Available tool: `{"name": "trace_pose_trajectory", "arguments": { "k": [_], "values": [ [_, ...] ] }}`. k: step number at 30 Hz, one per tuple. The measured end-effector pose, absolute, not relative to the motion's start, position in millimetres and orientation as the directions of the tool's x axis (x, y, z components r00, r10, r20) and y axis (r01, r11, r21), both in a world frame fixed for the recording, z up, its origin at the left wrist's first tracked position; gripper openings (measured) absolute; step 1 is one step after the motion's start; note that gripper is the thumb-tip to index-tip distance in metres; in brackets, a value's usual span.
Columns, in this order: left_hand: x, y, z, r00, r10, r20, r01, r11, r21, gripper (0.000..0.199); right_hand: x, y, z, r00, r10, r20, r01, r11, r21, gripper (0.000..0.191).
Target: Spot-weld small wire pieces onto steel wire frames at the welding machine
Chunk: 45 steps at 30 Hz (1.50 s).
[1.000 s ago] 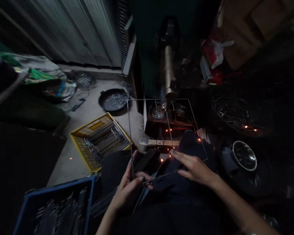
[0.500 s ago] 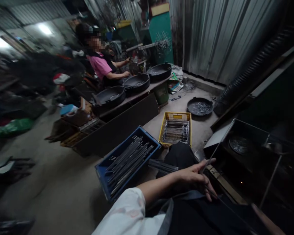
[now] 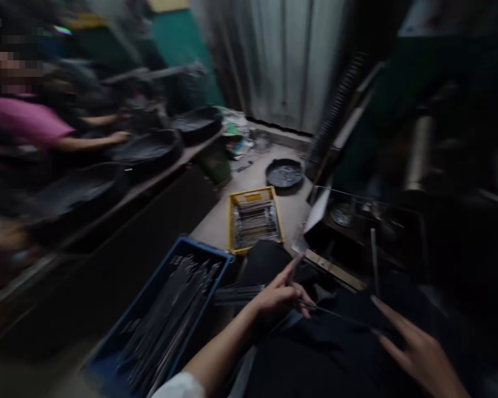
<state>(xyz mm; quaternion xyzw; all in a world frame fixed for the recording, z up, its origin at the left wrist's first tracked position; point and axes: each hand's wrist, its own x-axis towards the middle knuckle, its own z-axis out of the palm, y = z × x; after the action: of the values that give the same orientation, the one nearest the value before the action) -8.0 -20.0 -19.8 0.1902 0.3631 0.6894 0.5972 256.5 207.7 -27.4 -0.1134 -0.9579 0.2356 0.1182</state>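
Thin wire frame (image 3: 336, 315): lies across the dark lap, running between both hands; blur hides its full outline.
Left hand (image 3: 280, 296): fingers pinched on the frame's near-left end, forefinger stretched out.
Right hand (image 3: 415, 348): fingers spread wide, tips touching the frame's right side; whether they grip it I cannot tell.
Blue crate (image 3: 166, 315): on the floor just left of the lap, full of metal rods.
Yellow crate (image 3: 255, 218): farther off, holding wire pieces.
Co-worker's hand (image 3: 118, 135): on the tabletop by black pans.

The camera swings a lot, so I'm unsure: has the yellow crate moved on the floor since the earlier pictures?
No. The yellow crate sits beside the round black pan as before; only the view shifted.
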Motion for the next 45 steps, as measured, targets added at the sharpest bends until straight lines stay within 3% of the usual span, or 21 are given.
{"name": "trace_pose_trajectory", "arguments": {
  "k": [4, 9, 18, 38, 45],
  "values": [
    [-6.9, -16.0, -11.4, -0.239, 0.936, -0.258, -0.601, 0.066, 0.796, 0.096, 226.9, 191.6, 2.1, -0.957, 0.289, 0.015, 0.237, 0.811, -0.535, 0.061],
    [-4.3, -16.7, -6.3, -0.232, 0.915, -0.331, -0.608, 0.129, 0.783, 0.096, 216.7, 181.4, 13.6, -0.950, 0.303, -0.071, 0.292, 0.787, -0.543, 0.081],
    [0.7, -20.2, -0.9, -0.291, 0.873, -0.391, -0.601, 0.151, 0.785, 0.095, 230.1, 168.3, 2.0, -0.970, 0.242, 0.024, 0.219, 0.911, -0.349, 0.094],
    [3.2, -11.0, -7.1, -0.296, 0.865, -0.405, -0.610, 0.155, 0.777, 0.097, 234.6, 174.7, 5.9, -0.966, 0.218, 0.139, 0.166, 0.936, -0.309, 0.082],
    [1.3, -9.7, -15.6, -0.282, 0.877, -0.388, -0.605, 0.151, 0.782, 0.097, 231.9, 176.6, -0.2, -0.961, 0.232, 0.148, 0.183, 0.940, -0.289, 0.089]
  ]
}}
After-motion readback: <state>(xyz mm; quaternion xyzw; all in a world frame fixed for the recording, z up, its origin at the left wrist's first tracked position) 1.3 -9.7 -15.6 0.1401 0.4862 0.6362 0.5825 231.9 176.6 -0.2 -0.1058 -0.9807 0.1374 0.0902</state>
